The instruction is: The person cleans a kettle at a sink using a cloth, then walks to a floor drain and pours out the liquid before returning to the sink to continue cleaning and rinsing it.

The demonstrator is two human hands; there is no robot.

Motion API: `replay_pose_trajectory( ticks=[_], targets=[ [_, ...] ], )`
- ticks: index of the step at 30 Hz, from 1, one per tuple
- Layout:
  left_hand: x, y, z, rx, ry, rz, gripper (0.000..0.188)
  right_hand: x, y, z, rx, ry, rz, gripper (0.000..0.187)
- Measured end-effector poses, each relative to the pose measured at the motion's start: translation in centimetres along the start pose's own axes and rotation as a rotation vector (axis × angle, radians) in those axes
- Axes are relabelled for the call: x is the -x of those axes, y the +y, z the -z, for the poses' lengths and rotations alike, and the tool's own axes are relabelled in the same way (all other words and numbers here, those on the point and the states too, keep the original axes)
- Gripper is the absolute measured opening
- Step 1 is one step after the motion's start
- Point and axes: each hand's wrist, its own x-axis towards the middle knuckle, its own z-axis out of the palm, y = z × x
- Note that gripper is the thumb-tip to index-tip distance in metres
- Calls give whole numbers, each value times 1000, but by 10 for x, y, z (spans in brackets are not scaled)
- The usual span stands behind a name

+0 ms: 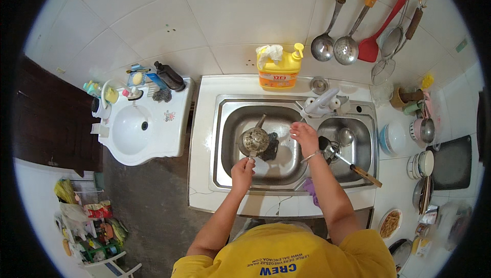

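In the large left basin of the steel sink (219,140), my left hand (242,173) is closed around the short handle of a small round metal pan-like vessel (255,141). Its face looks speckled and stained, and another handle-like piece sticks out on its far side. A dark, crumpled scrubber (269,147) lies on the basin floor, just right of the vessel. My right hand (305,136) hovers over the basin's right side, below the tap (322,103). Its fingers are stretched out and nothing shows in them.
The smaller right basin holds a ladle-like metal utensil (346,136) and a wooden-handled tool (365,174) reaching over its rim. A purple cloth (310,191) hangs at the front edge. Behind stands a yellow pump bottle (279,70). Bowls (393,137) crowd the right counter.
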Motion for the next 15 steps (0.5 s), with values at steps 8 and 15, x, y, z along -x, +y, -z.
replay_pose_trajectory(
  ticks=[8,15],
  targets=[
    [3,9,-6,-45,14,0,21,-39,-29,24,-334,-217,-256,24],
    [-8,9,-5,96,-39,101,22,-19,-5,22,592,-202,-168,26]
  ],
)
